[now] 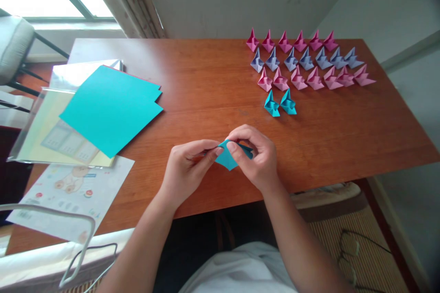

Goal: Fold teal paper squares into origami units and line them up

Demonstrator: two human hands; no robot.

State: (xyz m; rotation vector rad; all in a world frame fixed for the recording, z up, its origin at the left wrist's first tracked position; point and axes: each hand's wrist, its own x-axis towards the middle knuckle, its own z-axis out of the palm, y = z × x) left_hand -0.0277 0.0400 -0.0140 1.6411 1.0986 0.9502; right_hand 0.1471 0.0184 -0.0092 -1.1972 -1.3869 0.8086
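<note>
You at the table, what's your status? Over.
Left hand and right hand: both pinching. Blue paper: held between them. Nearby: two turquoise folded pieces, clear of both hands.

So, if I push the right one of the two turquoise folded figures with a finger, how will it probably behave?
The turquoise figure looks like folded paper, so it is probably very light and easily moved. Its angular outline suggests sliding on the smooth-looking table rather than rolling. Its upright, pointed tip could bend if pressed.
</note>
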